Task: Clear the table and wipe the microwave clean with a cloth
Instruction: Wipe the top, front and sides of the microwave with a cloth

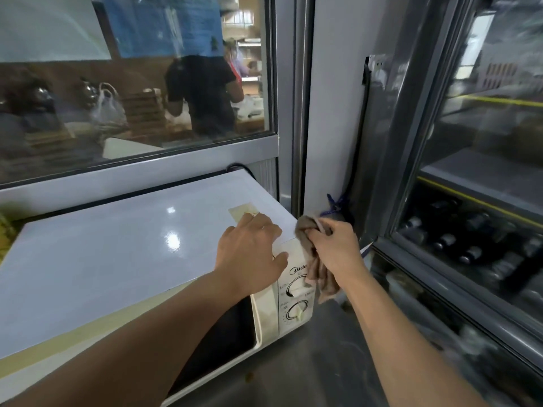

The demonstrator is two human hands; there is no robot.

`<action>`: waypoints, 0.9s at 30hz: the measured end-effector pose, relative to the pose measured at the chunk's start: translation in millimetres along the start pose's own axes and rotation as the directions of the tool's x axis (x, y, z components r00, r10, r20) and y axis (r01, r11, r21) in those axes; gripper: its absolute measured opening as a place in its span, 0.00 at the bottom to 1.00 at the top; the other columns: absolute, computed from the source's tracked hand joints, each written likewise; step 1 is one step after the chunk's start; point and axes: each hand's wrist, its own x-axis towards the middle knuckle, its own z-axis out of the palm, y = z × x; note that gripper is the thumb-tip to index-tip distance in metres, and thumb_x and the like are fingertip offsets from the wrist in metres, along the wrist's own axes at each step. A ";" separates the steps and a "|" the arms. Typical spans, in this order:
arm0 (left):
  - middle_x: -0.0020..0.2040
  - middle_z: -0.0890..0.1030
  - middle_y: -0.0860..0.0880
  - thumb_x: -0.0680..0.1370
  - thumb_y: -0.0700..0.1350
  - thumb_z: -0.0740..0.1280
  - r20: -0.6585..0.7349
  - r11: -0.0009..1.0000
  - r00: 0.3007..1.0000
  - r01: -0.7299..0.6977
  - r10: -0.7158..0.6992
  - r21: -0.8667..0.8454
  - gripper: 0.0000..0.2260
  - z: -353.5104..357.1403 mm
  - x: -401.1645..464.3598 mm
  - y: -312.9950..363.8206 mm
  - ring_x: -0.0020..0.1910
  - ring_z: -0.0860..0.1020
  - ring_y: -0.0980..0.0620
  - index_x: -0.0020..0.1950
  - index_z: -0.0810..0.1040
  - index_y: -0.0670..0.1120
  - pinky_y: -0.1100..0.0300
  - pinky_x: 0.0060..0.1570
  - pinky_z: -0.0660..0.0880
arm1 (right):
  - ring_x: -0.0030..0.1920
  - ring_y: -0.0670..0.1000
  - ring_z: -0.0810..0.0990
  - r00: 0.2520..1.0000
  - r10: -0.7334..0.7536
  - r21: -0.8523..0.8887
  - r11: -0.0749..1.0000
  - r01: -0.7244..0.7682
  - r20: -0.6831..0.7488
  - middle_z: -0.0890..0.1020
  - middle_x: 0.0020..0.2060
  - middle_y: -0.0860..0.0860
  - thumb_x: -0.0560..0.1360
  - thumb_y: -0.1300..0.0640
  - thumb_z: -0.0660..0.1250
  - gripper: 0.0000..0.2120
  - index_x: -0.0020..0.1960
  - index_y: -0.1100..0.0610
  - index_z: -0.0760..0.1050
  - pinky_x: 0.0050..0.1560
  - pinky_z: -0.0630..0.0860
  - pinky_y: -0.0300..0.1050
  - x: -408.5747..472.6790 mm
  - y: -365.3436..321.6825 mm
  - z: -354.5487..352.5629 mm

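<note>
- A white microwave (123, 254) stands on a grey tabletop (317, 362), its back toward a large window (132, 83) and its right side near a white wall (332, 113).
- The left hand (249, 254) lies palm down on the right front corner of the microwave's top, fingers spread and fairly straight, thumb over the front edge; its grip is apart and holds nothing.
- The right hand (335, 245) has its grip clamped on a brown cloth (316, 259), fingers curled round the bunched upper part at the microwave's top right corner.
- The cloth's loose end hangs down over the right edge of the control panel, beside the upper dial (296, 287); a lower dial (297, 312) sits below it.
- A strip of tan tape (244, 211) lies on the microwave's top, just beyond the left hand's fingertips.
- A black cable (239, 166) shows behind the microwave's rear corner.
- A glass-door fridge (476, 201) stands to the right, with dark bottles (449, 239) on a lower shelf.
- In the window a person (202, 95) in a dark shirt is seen from behind, with white plastic bags (107, 107) nearby.
</note>
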 end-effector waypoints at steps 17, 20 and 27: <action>0.65 0.71 0.56 0.70 0.61 0.68 0.267 0.938 0.955 0.206 -0.130 -0.279 0.30 -7.6 34.0 -22.2 0.67 0.63 0.52 0.68 0.68 0.52 0.51 0.63 0.67 | 0.36 0.44 0.79 0.913 0.077 -0.043 0.997 -0.066 0.401 0.82 0.34 0.44 0.77 0.59 0.65 0.11 0.44 0.43 0.78 0.34 0.74 0.36 53.9 -14.8 8.3; 0.67 0.70 0.54 0.71 0.57 0.68 0.274 0.939 0.948 0.235 -0.163 -0.251 0.29 -6.2 46.1 -30.0 0.68 0.61 0.52 0.70 0.67 0.52 0.51 0.64 0.66 | 0.28 0.37 0.77 0.910 0.056 0.008 0.998 -0.065 0.410 0.80 0.27 0.41 0.76 0.63 0.64 0.14 0.43 0.44 0.79 0.28 0.73 0.30 52.8 -11.0 4.8; 0.63 0.73 0.52 0.74 0.51 0.63 0.292 0.953 0.927 0.279 -0.234 -0.122 0.11 3.0 77.2 -42.6 0.62 0.66 0.46 0.55 0.73 0.51 0.50 0.54 0.67 | 0.44 0.39 0.81 0.895 0.033 0.009 0.999 -0.041 0.445 0.80 0.41 0.44 0.77 0.66 0.62 0.13 0.58 0.54 0.78 0.41 0.72 0.25 76.1 -18.8 25.2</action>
